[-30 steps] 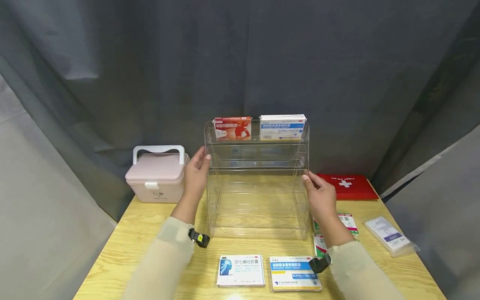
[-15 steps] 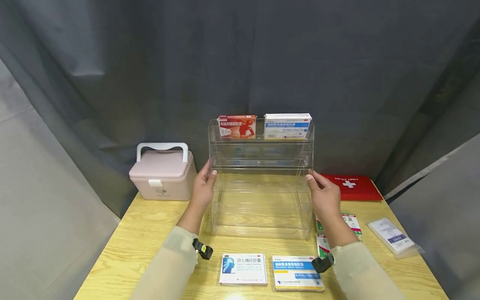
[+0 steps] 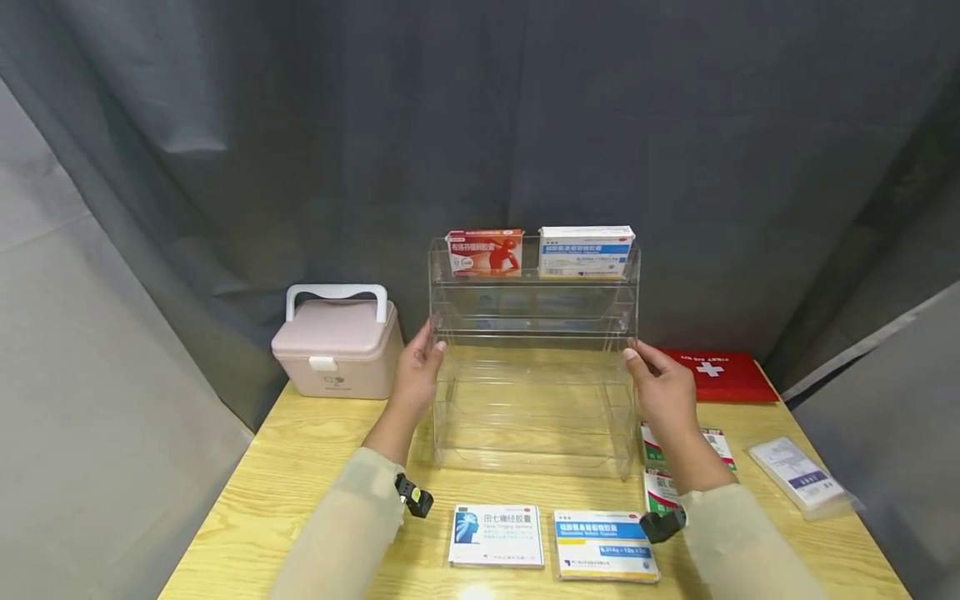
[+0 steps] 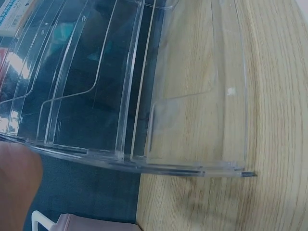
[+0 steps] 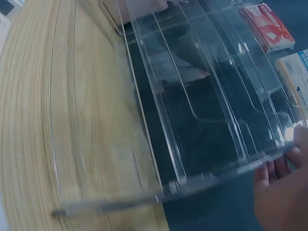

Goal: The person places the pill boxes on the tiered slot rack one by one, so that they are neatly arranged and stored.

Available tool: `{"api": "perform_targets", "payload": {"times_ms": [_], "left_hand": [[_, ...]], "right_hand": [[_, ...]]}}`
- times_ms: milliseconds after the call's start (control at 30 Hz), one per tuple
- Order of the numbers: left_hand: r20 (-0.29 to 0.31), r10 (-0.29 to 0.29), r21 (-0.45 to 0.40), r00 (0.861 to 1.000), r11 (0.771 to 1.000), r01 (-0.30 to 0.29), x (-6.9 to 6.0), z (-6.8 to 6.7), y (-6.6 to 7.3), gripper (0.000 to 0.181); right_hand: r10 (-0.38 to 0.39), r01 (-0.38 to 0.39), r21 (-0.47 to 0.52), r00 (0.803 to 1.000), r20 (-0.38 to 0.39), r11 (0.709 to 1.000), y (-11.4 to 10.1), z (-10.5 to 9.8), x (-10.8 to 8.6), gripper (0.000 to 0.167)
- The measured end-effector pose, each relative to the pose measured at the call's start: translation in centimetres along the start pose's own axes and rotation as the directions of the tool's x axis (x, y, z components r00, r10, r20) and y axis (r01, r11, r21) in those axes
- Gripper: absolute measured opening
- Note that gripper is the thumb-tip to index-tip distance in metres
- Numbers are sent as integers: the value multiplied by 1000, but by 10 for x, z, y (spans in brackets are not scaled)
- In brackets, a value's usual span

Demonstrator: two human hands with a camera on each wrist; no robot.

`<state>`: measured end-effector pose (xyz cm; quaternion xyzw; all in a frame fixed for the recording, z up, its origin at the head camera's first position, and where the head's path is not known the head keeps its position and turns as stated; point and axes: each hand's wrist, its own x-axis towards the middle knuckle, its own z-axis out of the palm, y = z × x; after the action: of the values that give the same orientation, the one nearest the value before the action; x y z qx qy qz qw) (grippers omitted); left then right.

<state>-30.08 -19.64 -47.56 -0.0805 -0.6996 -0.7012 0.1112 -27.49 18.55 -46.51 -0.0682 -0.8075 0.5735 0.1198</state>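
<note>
A clear tiered rack (image 3: 534, 417) stands upright on the wooden table, with a red box (image 3: 485, 254) and a blue-and-white box (image 3: 585, 252) side by side in its top tier. At its left side panel, the left hand (image 3: 417, 375) grips the edge between thumb and fingers. The right hand (image 3: 663, 387) pinches the right side edge at about the same height. In the right wrist view, the right hand (image 5: 284, 187) has fingers curled round the panel edge. Only part of the left hand (image 4: 17, 185) shows in the left wrist view, against the rack (image 4: 130, 96).
A pink case (image 3: 337, 350) with a white handle is left of the rack; a red first aid pouch (image 3: 738, 377) lies right. Two flat boxes (image 3: 497, 537) (image 3: 606, 546) lie in front. Green-and-white boxes (image 3: 660, 492) and a bagged white pack (image 3: 798, 475) are at the right.
The left hand has slid down the rack's left side. The right hand keeps its hold on the right side. The whole head view has shifted slightly, moving everything rightward in it.
</note>
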Motion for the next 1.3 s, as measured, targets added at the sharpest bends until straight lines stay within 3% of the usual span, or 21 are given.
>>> {"api": "perform_targets", "payload": {"times_ms": [200, 333, 433, 533, 667, 833, 1033, 1300], "left_hand": [[11, 0, -3, 1000, 1000, 1, -1, 2, 0, 62], [-3, -34, 1, 999, 999, 34, -2, 0, 0, 62], [-18, -42, -9, 999, 999, 42, 1, 0, 2, 61], [-19, -38, -27, 999, 999, 37, 3, -1, 3, 62], [-30, -39, -5, 999, 999, 39, 2, -1, 2, 61], [-29, -25, 9, 999, 1000, 26, 1, 2, -4, 61], [-26, -1, -7, 1000, 1000, 1, 0, 5, -8, 60], [-50, -5, -26, 999, 1000, 3, -2, 4, -2, 60]], "right_hand": [[34, 11, -191, 973, 229, 981, 20, -46, 7, 74], [35, 86, -385, 955, 295, 919, 49, -87, 9, 71], [28, 148, -472, 938, 346, 869, 69, -110, 11, 67], [102, 135, -544, 918, 384, 828, 86, -125, 13, 72], [206, 96, -624, 896, 394, 776, 104, -133, 16, 82], [244, 100, -659, 879, 409, 745, 118, -137, 17, 105], [254, 115, -664, 865, 432, 739, 136, -138, 21, 117], [225, 151, -662, 866, 447, 734, 143, -134, 21, 116]]}}
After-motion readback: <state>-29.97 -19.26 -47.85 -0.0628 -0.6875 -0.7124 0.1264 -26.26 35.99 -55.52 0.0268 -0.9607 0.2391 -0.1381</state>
